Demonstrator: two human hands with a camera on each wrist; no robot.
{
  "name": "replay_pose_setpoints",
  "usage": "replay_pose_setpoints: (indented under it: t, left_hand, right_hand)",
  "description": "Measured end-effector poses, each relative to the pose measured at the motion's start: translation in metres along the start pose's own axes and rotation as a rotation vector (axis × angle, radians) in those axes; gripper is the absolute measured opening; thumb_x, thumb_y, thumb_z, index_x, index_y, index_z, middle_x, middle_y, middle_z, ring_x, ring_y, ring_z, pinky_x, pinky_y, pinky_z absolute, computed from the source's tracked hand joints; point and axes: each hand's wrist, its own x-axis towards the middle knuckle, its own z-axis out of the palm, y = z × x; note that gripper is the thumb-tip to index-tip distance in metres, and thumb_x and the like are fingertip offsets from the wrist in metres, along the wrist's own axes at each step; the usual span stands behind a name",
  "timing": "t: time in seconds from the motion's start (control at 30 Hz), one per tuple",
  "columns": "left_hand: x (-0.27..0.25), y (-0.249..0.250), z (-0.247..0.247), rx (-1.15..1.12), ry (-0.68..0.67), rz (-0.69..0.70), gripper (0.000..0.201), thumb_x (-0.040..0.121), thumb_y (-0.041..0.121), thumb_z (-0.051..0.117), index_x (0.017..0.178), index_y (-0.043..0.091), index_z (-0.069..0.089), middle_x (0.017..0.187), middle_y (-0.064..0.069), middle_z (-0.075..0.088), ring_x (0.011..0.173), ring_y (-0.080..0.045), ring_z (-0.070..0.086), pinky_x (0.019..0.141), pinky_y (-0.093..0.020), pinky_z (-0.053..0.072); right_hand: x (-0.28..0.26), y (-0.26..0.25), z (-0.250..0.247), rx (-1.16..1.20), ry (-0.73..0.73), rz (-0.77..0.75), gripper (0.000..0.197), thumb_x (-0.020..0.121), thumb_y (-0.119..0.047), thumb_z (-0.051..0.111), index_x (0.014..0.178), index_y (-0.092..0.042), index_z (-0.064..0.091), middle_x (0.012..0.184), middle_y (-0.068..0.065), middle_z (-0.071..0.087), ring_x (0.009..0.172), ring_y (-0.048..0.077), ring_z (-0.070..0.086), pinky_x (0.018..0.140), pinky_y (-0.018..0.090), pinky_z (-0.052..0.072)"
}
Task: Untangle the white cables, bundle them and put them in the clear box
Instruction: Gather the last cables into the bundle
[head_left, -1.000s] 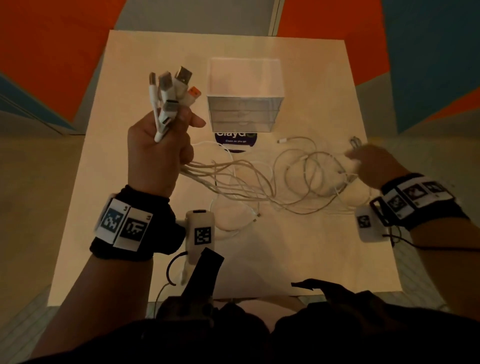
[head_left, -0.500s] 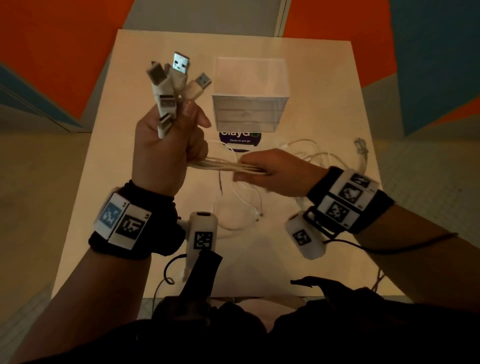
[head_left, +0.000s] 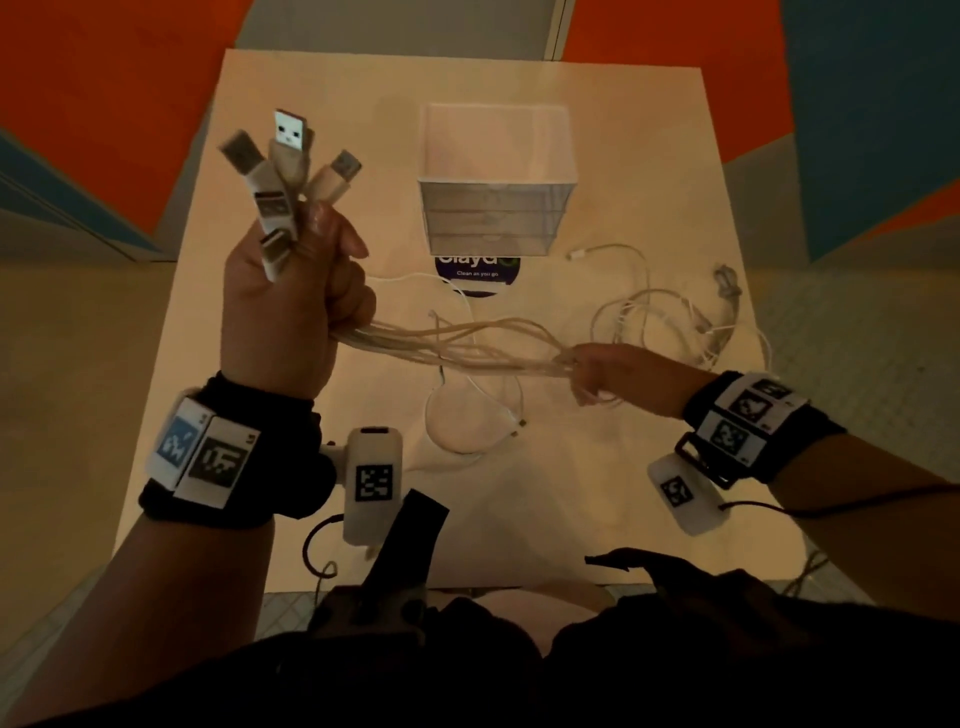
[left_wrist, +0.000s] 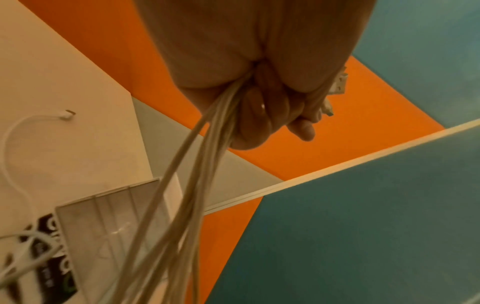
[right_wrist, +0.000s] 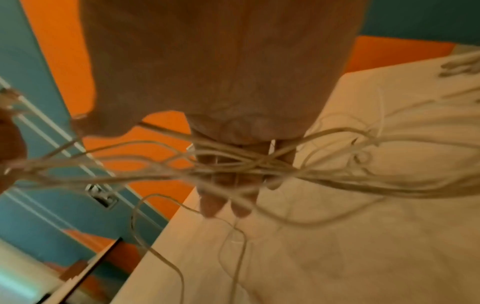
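Note:
My left hand (head_left: 291, 296) is raised over the table's left side and grips several white cables just below their USB plugs (head_left: 285, 161), which fan out above the fist. From the fist (left_wrist: 259, 115) the white cable strands (head_left: 467, 348) stretch right to my right hand (head_left: 597, 371). That hand's fingers (right_wrist: 233, 185) are straight, with the strands (right_wrist: 337, 176) lying across them. The rest of the cables lie in loose tangled loops (head_left: 675, 322) at the table's right. The clear box (head_left: 493, 182) stands at the back middle and shows no cables inside; it also appears in the left wrist view (left_wrist: 109, 216).
The beige table (head_left: 363, 93) carries a dark round sticker (head_left: 478, 273) just in front of the box. A thin cable loop (head_left: 467, 421) lies in the middle. A grey knotted cord (head_left: 727, 283) sits at the right edge. Orange and teal floor surrounds the table.
My right hand went from the loops at the right to beside the left fist, then slid back right along the strands. The left hand stays raised with the plugs.

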Motion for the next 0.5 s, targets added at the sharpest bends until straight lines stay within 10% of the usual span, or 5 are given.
replay_pose_setpoints:
  t: [0.07, 0.17, 0.27, 0.5]
  left_hand:
    - [-0.005, -0.005, -0.004, 0.012, -0.028, -0.057, 0.030, 0.087, 0.036, 0.048, 0.062, 0.023, 0.059, 0.050, 0.000, 0.020, 0.041, -0.012, 0.017, 0.043, -0.018, 0.025]
    - [-0.012, -0.007, -0.004, -0.016, -0.056, -0.096, 0.033, 0.089, 0.031, 0.045, 0.061, 0.023, 0.060, 0.051, -0.002, 0.020, 0.040, -0.011, 0.018, 0.043, -0.017, 0.024]
    - [-0.018, -0.010, 0.004, -0.023, -0.042, -0.100, 0.039, 0.093, 0.021, 0.039, 0.060, 0.022, 0.059, 0.051, -0.004, 0.018, 0.041, -0.015, 0.014, 0.044, -0.018, 0.021]
    - [-0.021, -0.019, 0.008, -0.023, -0.034, -0.122, 0.038, 0.092, 0.019, 0.041, 0.059, 0.023, 0.060, 0.054, -0.010, 0.018, 0.038, -0.009, 0.019, 0.044, -0.017, 0.022]
  right_hand:
    - [0.007, -0.005, 0.005, 0.198, -0.001, -0.019, 0.057, 0.091, -0.053, 0.026, 0.104, -0.013, 0.066, 0.096, 0.006, 0.069, 0.094, 0.018, 0.062, 0.098, 0.029, 0.041]
    - [0.024, -0.021, 0.016, 0.378, -0.073, 0.003, 0.040, 0.099, -0.031, 0.036, 0.112, -0.003, 0.061, 0.088, 0.013, 0.068, 0.076, 0.024, 0.069, 0.074, 0.025, 0.056]
    - [0.045, -0.036, 0.037, 0.160, -0.224, 0.000, 0.021, 0.092, -0.007, 0.051, 0.107, -0.001, 0.064, 0.082, 0.014, 0.067, 0.064, 0.023, 0.069, 0.055, 0.021, 0.054]
    - [0.077, -0.040, 0.092, -0.322, -0.377, -0.114, 0.018, 0.086, -0.012, 0.059, 0.070, -0.019, 0.063, 0.075, 0.001, 0.063, 0.074, 0.016, 0.063, 0.067, 0.021, 0.044]
